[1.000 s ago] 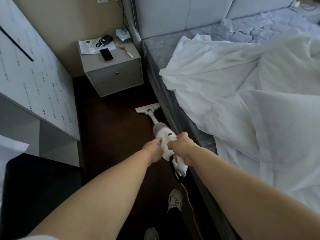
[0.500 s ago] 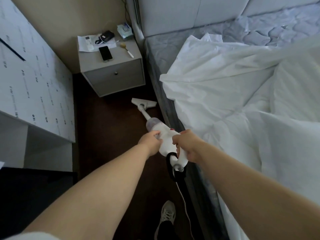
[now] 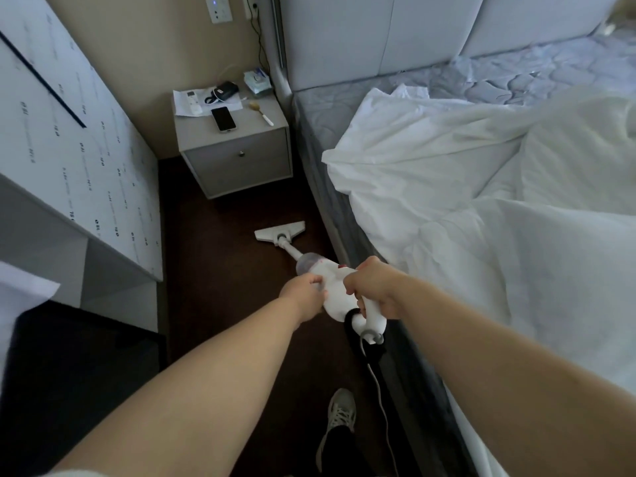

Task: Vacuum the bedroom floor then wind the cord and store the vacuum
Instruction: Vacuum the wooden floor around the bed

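A white stick vacuum (image 3: pixel 332 287) slants over the dark floor (image 3: pixel 213 304) between the bed and the cabinet. Its flat floor head (image 3: pixel 279 231) lies on the floor a short way in front of the nightstand. My right hand (image 3: pixel 377 287) grips the vacuum's handle at the rear. My left hand (image 3: pixel 304 291) holds the left side of the vacuum body. A grey cord (image 3: pixel 377 380) hangs from the handle's end and trails down toward the bottom of the view.
A grey nightstand (image 3: pixel 237 160) with a phone (image 3: pixel 223 119) and small items stands at the far end. The bed (image 3: pixel 481 215) with a rumpled white sheet borders the right. A white cabinet (image 3: pixel 69 160) and a dark surface (image 3: pixel 75 373) line the left. My shoe (image 3: pixel 339 413) is on the floor.
The vacuum's floor head shifted left, from against the bed edge to nearer mid-floor. Both hands kept their hold.
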A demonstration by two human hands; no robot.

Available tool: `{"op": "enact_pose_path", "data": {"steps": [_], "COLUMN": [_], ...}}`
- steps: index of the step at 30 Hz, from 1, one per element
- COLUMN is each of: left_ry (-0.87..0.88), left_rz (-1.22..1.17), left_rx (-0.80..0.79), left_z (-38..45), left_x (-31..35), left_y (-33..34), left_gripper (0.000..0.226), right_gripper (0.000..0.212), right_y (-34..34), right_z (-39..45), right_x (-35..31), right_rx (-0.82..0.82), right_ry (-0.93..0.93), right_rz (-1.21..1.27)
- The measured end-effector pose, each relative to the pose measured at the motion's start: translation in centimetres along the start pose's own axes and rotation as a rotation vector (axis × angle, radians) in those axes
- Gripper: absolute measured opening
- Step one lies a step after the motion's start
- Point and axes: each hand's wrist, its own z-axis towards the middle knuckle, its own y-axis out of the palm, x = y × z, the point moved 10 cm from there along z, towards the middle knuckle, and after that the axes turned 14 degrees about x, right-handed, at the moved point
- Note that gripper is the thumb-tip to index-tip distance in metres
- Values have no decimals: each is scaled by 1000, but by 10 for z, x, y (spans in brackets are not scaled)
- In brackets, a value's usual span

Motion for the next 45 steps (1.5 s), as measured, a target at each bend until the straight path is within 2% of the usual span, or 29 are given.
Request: {"op": "enact_pose_path", "data": {"steps": [6, 10, 14, 18, 21, 26, 30, 37, 41, 45], "left_ry": [2, -57, -25, -44, -69, -75, -31, 53, 101, 133], "left_rz": [1, 13, 14, 68, 39, 6, 61, 48, 51, 30], "left_rx": [-29, -127, -38, -115, -96, -104, -139, -144, -168, -150], "left_z": [-68, -118, -148, -191, -225, -298, -354, -406, -423, -421], "left_x": [-62, -103, -121, -137, -151, -170, -173, -151, -137, -132], "left_y": [-4, -1, -4, 10, 25, 77, 131, 180, 206, 221], "left_gripper": [44, 41, 37, 44, 45, 43, 43, 42, 44, 43], "right_gripper": [53, 52, 50, 49, 50, 46, 33, 13, 13, 30], "right_y": [39, 61, 67, 73, 74, 49, 10, -45, -64, -72], "right_z": [-78, -126, -155, -173, -188, -224, -261, -295, -303, -296], "right_x": [54, 94, 118, 145, 180, 257, 324, 384, 403, 416], "right_rx": [-3, -8, -9, -13, -21, -18, 10, 92, 122, 135], "right_ry": [6, 26, 6, -26, -36, -49, -41, 54, 74, 69], "right_rz": [24, 7, -26, -64, -91, -142, -181, -41, 37, 49]}}
